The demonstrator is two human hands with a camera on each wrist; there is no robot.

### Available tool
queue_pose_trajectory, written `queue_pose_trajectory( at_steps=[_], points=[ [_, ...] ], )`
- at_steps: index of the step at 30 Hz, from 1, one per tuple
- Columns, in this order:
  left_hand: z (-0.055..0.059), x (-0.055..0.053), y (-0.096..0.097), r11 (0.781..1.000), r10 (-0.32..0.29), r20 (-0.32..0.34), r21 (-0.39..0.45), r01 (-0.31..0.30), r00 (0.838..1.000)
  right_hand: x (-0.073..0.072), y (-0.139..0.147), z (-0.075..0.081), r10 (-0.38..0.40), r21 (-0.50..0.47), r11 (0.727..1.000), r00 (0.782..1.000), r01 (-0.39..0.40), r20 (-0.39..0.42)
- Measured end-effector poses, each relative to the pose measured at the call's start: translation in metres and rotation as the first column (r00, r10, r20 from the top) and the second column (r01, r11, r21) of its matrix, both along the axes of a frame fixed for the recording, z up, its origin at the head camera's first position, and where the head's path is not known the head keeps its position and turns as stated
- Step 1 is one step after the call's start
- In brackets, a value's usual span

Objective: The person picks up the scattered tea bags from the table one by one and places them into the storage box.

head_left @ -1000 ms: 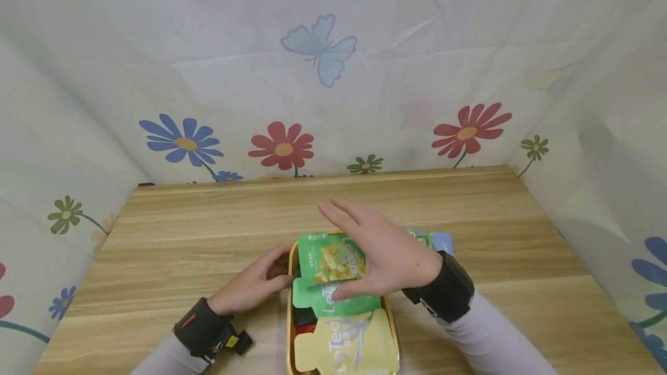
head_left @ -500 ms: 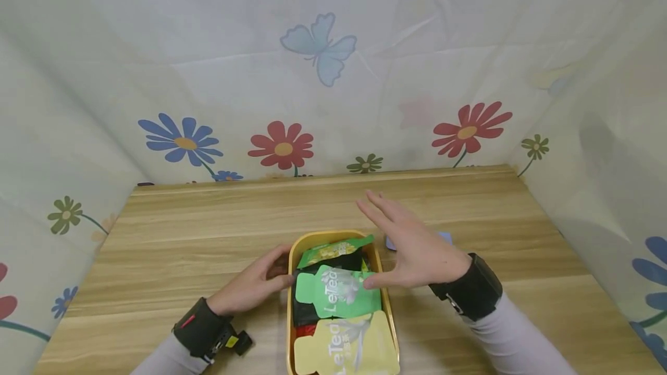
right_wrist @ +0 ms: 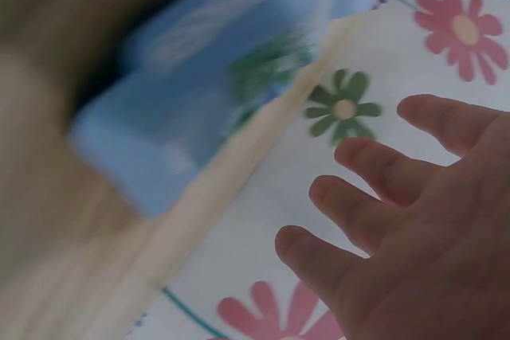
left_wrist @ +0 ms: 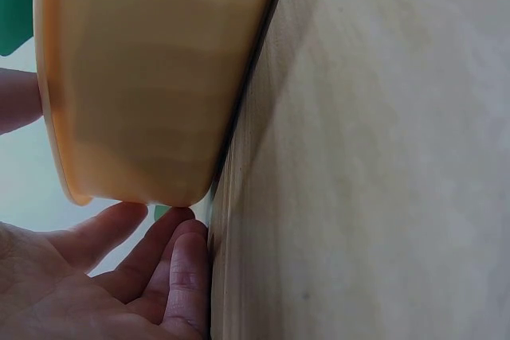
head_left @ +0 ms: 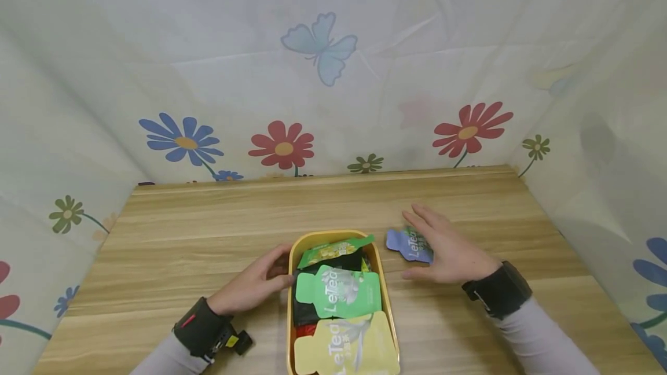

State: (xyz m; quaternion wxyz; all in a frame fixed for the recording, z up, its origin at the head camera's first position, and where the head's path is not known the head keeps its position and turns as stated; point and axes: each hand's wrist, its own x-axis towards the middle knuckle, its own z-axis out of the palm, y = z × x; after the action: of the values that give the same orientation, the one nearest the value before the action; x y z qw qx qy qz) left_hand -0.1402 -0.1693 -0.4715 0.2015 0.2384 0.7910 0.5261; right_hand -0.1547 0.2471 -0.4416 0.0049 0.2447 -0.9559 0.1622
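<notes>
My left hand (head_left: 255,283) rests its thumb and fingertips against the outer left side of a yellow plastic basket (head_left: 388,305). In the left wrist view its fingers (left_wrist: 187,276) touch the basket's wall (left_wrist: 151,93). To the right of the basket a blue-purple bottle-shaped tea sachet (head_left: 409,246) lies on the table. My right hand (head_left: 450,247), fingers spread and holding nothing, is over the sachet's right end. The blue sachet (right_wrist: 199,93) shows blurred in the right wrist view, apart from the fingertips.
In the basket lie a pale yellow sachet (head_left: 346,345), a light green sachet (head_left: 341,293) and a green packet (head_left: 333,252), with black and red packets partly hidden underneath. The wooden table (head_left: 208,219) meets a flowered white curtain (head_left: 391,74) at back and sides.
The green packet now lies at the back of the basket, let go by my right hand. That hand has moved right to the blue sachet. My left hand has stayed put.
</notes>
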Motion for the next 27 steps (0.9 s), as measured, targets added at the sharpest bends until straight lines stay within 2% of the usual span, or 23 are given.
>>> queue_pose_trajectory(
  at_steps=[6,12,27],
  points=[
    [0.001,0.000,0.000,1.000,0.002,-0.001,-0.012,-0.002,1.000,-0.002,0.015,-0.014,-0.046,0.044,0.998,0.999,0.045,0.028],
    [0.000,0.000,0.000,1.000,-0.001,0.004,-0.009,0.002,1.000,-0.003,0.026,-0.022,-0.031,0.061,0.998,0.999,0.030,0.021],
    [-0.001,-0.001,0.000,1.000,0.011,0.003,-0.017,-0.011,1.000,-0.006,0.027,-0.020,-0.053,0.045,0.998,0.999,0.052,0.006]
  ],
)
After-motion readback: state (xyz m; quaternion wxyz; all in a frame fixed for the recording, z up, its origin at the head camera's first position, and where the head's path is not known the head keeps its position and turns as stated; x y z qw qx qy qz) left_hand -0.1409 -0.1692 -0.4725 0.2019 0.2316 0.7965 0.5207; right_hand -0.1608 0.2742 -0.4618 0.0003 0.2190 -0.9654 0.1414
